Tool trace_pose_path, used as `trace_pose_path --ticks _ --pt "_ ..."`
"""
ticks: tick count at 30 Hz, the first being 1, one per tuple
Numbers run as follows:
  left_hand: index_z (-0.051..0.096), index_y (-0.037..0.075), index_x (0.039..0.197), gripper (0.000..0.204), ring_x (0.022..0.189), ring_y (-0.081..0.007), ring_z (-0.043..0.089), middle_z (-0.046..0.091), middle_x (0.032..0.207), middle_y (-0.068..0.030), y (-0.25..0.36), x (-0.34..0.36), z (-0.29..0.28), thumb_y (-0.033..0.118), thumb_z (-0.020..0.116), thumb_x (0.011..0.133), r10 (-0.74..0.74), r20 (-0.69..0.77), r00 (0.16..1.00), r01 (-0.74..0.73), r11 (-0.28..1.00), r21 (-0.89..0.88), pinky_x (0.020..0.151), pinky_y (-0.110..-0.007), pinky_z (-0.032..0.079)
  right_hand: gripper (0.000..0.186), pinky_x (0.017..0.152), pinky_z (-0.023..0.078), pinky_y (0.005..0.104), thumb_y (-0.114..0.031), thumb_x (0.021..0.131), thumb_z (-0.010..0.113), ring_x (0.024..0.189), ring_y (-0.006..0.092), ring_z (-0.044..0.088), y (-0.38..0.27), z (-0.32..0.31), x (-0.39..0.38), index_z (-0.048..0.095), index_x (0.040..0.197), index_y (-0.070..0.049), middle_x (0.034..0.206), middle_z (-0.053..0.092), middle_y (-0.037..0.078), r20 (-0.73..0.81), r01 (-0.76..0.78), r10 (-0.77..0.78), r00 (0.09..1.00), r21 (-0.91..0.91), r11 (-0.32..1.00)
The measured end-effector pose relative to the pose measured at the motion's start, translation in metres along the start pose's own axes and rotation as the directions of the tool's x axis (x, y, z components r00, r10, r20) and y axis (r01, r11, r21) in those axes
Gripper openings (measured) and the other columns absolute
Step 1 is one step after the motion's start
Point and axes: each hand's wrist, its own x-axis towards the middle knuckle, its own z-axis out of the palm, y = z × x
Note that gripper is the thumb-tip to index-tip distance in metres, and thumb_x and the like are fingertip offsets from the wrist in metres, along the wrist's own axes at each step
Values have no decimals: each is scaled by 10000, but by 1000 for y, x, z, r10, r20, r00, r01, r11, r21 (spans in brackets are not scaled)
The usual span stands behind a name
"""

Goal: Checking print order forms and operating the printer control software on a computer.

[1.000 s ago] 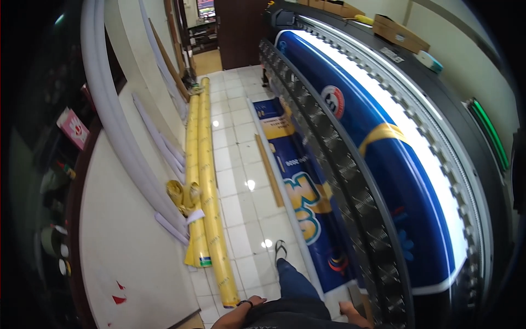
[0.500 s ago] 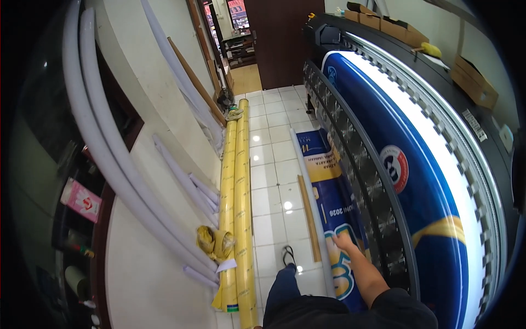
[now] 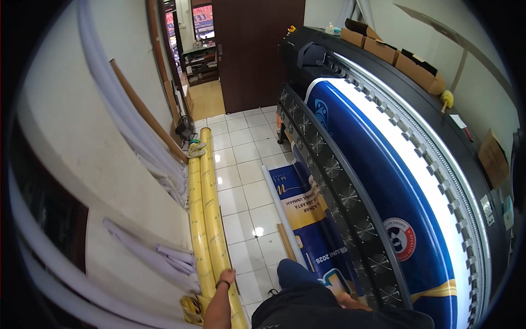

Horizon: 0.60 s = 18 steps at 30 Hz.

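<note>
My left hand [image 3: 227,277] hangs over the long yellow rolls [image 3: 210,219] on the tiled floor, its fingertips too indistinct to read; whether it touches them I cannot tell. My right hand [image 3: 345,300] is low beside my dark-clothed body, partly hidden, near a blue-and-yellow printed banner [image 3: 290,194]. This banner lies along a pale roll [image 3: 276,203] below the large printer's black front rail [image 3: 337,170]. Another glossy blue print [image 3: 372,164] drapes over the printer.
A narrow tiled aisle [image 3: 244,200] runs to a dark door [image 3: 257,55] and a doorway. Lilac rolls [image 3: 120,126] and a brown tube [image 3: 142,109] lean on the left wall. A fan [image 3: 185,129] stands far left. Cardboard boxes [image 3: 413,71] sit atop the printer [image 3: 466,170].
The view has moved forward along the aisle toward the door. My left hand has come forward into view over the yellow rolls; my right has dropped back from above the banner.
</note>
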Motion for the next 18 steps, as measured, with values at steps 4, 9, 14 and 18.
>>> trace_pose_path --ticks 4,9,14,18 --pt "698 -37 975 396 919 -343 687 710 952 -226 69 129 -109 337 608 884 14 -253 967 -102 936 -336 811 -401 523 404 879 481 522 -156 819 603 1065 435 610 -64 -2 44 595 1195 -7 1081 643 285 -318 48 -111 941 -198 979" --pt "695 -15 1072 481 1039 -352 667 707 1034 -226 50 257 -115 419 586 896 -127 -95 987 84 926 -368 916 -415 504 438 917 461 504 -157 860 565 1113 439 587 -253 4 130 538 1265 9 1187 608 287 -655 51 -469 592 -551 833" --pt "727 -17 872 596 776 -319 685 711 830 -192 53 268 -134 542 522 884 -229 376 898 244 970 6 795 -411 516 306 894 467 501 -60 866 541 1033 475 584 -599 -76 189 531 1148 59 1093 611 294 -656 483 -685 318 -510 712" --pt "704 -2 970 537 705 -249 689 719 842 -129 22 293 -159 505 536 911 -183 388 903 177 983 52 672 -398 544 311 827 489 462 -68 884 561 946 422 626 -875 -131 205 523 1177 30 1007 640 243 -719 584 -684 126 -504 636"
